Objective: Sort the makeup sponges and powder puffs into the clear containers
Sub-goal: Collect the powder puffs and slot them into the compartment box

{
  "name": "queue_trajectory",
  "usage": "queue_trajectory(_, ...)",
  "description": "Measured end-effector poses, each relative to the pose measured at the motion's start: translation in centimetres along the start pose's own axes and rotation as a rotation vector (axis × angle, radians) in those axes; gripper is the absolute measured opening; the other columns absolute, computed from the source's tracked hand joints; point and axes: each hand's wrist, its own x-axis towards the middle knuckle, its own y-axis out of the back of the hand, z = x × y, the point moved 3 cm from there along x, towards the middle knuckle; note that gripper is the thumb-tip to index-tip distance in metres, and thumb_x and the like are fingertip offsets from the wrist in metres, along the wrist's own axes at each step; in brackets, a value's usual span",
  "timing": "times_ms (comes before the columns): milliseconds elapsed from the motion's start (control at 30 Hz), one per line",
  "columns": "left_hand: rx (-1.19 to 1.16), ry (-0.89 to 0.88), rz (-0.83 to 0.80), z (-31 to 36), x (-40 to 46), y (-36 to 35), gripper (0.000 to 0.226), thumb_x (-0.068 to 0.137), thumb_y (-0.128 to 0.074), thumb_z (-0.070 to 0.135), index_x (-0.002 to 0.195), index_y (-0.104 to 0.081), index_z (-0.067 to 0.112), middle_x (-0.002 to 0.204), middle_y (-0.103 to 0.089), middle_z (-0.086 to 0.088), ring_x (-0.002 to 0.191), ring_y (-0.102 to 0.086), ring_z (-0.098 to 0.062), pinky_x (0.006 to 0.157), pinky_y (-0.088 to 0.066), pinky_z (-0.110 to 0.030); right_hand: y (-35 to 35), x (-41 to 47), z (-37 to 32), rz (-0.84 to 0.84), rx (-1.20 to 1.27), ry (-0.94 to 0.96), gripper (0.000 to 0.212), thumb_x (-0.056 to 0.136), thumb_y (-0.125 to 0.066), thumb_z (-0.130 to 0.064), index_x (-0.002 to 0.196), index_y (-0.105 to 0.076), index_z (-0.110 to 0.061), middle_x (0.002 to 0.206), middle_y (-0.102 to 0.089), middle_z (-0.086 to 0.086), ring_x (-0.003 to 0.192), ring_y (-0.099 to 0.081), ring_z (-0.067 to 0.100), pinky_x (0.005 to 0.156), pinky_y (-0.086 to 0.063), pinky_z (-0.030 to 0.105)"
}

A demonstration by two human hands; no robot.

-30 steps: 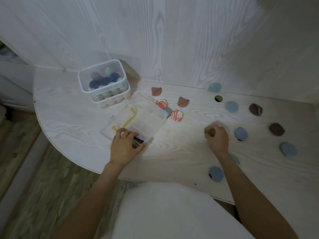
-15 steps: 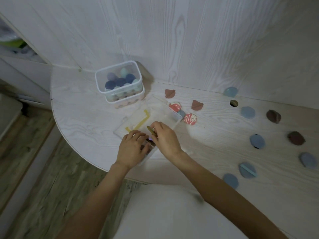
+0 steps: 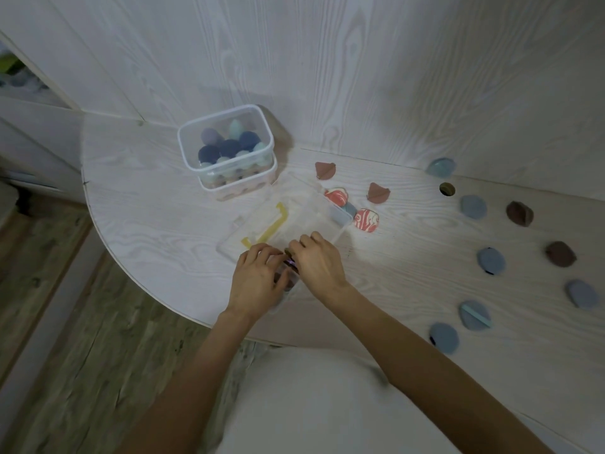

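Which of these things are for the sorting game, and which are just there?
For the job:
- flat clear plastic case with yellow handle
- stacked clear tubs of egg-shaped sponges
- blue round puffs
- brown puffs
- pink marbled puffs
- left hand, right hand

Just there:
- round hole in the white table
- wooden floor

Blue puffs (image 3: pixel 491 261), brown puffs (image 3: pixel 560 254), red-white marbled sponge (image 3: pixel 366 219)

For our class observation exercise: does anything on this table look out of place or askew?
One blue puff leans against the back wall instead of lying flat like the rest. A small blue puff is wedged partly under the flat clear case. Nothing looks spilled or damaged.
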Motion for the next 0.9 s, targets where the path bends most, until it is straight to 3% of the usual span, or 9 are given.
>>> queue_trajectory(133,-0.019,-0.008,0.012,-0.2,0.0,0.0,0.04,0.083,-0.039,0.037,0.098,-0.07,0.016,0.101,-0.066,0.002,0.107,-0.053,-0.022,0.087,-0.041,-0.036,-0.6,0.2,0.1,-0.019,0.033,-0.008,0.016,0.056,-0.083,-0.015,0.055,-0.068,-0.014,0.068,-0.055,0.002,0.064,-0.054,0.019,0.045,-0.036,0.022)
queue_trajectory(233,-0.089,0.004,0.033,-0.1,-0.1,0.1,0.039,0.085,-0.04,0.037,0.101,-0.068,0.016,0.102,-0.066,0.001,0.104,-0.053,-0.021,0.085,-0.043,-0.036,-1.0,-0.7,1.0,-0.036,0.22,-0.031,0.006,0.078,-0.071,-0.019,0.079,-0.074,-0.014,0.087,-0.054,0.006,0.082,-0.051,0.024,0.055,-0.04,0.028)
queue_trajectory(333,-0.195,-0.002,0.073,-0.1,0.3,0.9,0.036,0.086,-0.041,0.034,0.104,-0.067,0.016,0.104,-0.065,-0.001,0.1,-0.055,-0.021,0.085,-0.046,-0.032,-0.7,-1.5,2.2,-0.053,0.284,-0.024,0.02,0.086,-0.063,-0.021,0.104,-0.071,-0.021,0.099,-0.053,0.005,0.092,-0.047,0.021,0.066,-0.041,0.027)
queue_trajectory(433,-0.497,0.127,0.107,0.2,2.0,2.9,0.027,0.089,-0.048,0.033,0.105,-0.065,0.021,0.106,-0.063,0.007,0.096,-0.056,-0.01,0.082,-0.043,-0.022,1.2,-2.1,4.2,0.108,0.458,-0.066,0.021,0.087,-0.057,-0.02,0.103,-0.071,-0.017,0.099,-0.057,0.002,0.092,-0.049,0.016,0.075,-0.044,0.025)
queue_trajectory(500,-0.744,0.25,0.105,0.9,4.6,4.6,0.017,0.09,-0.055,0.028,0.104,-0.065,0.027,0.102,-0.066,0.012,0.092,-0.059,-0.002,0.081,-0.045,-0.02,2.8,-2.3,7.2,0.292,0.483,-0.2,0.022,0.088,-0.053,-0.018,0.1,-0.071,-0.014,0.098,-0.06,0.002,0.091,-0.051,0.014,0.079,-0.041,0.023)
queue_trajectory(567,-0.815,0.263,0.056,1.8,7.9,5.9,0.017,0.09,-0.057,0.027,0.106,-0.064,0.028,0.097,-0.068,0.01,0.09,-0.061,-0.002,0.083,-0.045,-0.018,3.7,-2.1,10.5,0.373,0.469,-0.35,0.019,0.087,-0.053,-0.015,0.097,-0.069,-0.014,0.096,-0.063,0.003,0.086,-0.054,0.018,0.075,-0.04,0.025)
queue_trajectory(733,-0.584,-0.018,-0.192,4.0,17.4,3.8,0.025,0.088,-0.059,0.023,0.113,-0.062,0.017,0.109,-0.066,0.004,0.09,-0.063,-0.011,0.086,-0.048,-0.026,1.8,-0.4,16.3,0.287,0.402,-0.538,0.017,0.084,-0.058,-0.006,0.099,-0.066,-0.009,0.095,-0.064,0.009,0.086,-0.06,0.028,0.074,-0.046,0.034)
queue_trajectory(900,-0.18,-0.233,-0.568,5.8,23.2,-1.9,0.043,0.089,-0.059,0.018,0.13,-0.052,0.013,0.126,-0.058,-0.006,0.116,-0.051,-0.022,0.092,-0.033,-0.023,-1.5,2.0,16.8,-0.161,0.311,-0.6,0.045,0.09,-0.056,-0.02,0.133,-0.045,-0.014,0.129,-0.048,0.012,0.115,-0.045,0.032,0.093,-0.038,0.038)
